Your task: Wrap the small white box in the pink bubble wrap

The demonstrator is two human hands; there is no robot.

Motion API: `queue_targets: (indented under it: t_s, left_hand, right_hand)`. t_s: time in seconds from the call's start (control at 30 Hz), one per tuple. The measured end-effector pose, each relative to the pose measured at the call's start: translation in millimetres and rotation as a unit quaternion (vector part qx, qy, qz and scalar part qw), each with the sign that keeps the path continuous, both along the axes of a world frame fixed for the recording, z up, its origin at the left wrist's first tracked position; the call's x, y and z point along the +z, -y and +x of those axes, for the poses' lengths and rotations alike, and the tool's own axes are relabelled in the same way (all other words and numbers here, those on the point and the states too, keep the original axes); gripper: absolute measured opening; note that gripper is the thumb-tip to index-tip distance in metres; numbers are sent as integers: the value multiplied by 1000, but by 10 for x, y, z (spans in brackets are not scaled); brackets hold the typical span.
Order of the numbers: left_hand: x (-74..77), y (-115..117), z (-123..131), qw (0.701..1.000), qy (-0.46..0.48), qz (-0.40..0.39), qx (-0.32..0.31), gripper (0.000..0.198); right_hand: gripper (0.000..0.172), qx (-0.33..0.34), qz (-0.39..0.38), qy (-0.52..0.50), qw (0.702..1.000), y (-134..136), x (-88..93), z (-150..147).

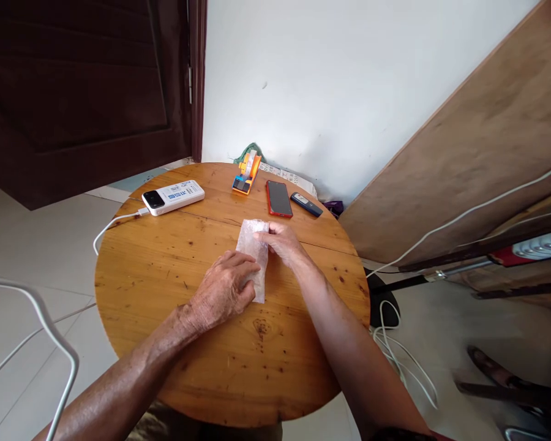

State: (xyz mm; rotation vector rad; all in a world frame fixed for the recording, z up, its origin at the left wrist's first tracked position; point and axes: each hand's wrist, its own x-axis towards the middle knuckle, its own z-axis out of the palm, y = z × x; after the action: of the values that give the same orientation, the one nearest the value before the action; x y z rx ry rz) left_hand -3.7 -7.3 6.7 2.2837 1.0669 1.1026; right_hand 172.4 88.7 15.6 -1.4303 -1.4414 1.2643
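A small strip or pouch of clear bubble wrap lies on the round wooden table, its long side pointing away from me. My right hand pinches its upper right edge, thumb on top and fingers behind. Across its lower left part rests my left hand, fingers bent and pressing it against the wood. The left palm and fingertips cover some of the wrap. Whether anything is inside the wrap I cannot tell.
Toward the back stand an orange-and-blue tape dispenser, a red-edged phone and a dark handheld device. A white power bank with a cable lies at left. The white wall rises behind the table.
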Motion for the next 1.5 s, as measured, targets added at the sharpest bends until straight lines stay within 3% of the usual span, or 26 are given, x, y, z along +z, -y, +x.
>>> queue_targets:
  t_s: [0.17,0.3,0.43,0.53,0.63,0.73,0.8,0.87,1.0,1.13,1.23,1.37,1.5]
  left_hand:
    - [-23,-58,2,999,-16,-29,20,33]
    - [-60,-71,4,998,-11,-51,21,33]
    - [-57,-47,1,998,-13,-50,28,31]
    - [-36,-10,-1,996,-31,-34,82,20]
    - [-25,26,0,985,-51,-48,159,19]
    - [-31,39,-4,976,-33,-83,199,39]
    - [-34,32,-16,979,-6,-86,184,55]
    - [-30,20,-35,986,11,-81,145,56]
    - [-26,1,-62,993,16,-103,62,21]
    - [-21,-8,-72,992,45,-115,28,8]
    - [42,-3,-118,989,56,-140,-8,7]
    - [107,12,-182,978,22,-201,-55,35]
    - [43,-4,-147,975,56,-212,-28,45]
  right_hand:
    - [29,-25,34,-9,999,-70,-90,-59]
    - [26,-3,95,-21,995,19,28,-83]
    - [18,36,155,32,987,307,248,-55]
    - [8,67,197,107,972,584,369,-38]
    - [9,71,244,139,957,835,380,-40]
    - [15,77,292,161,939,1035,278,-46]
    - [20,84,337,188,919,1141,179,-46]
    - [24,89,386,220,891,1223,82,-41]
    - [21,96,447,264,849,1297,-67,-25]
    - [25,98,457,312,827,1271,-174,-4]
    - [26,94,448,300,837,1232,-213,6]
    - [24,74,422,231,873,1183,-161,13]
    - [20,60,336,168,925,1056,4,35]
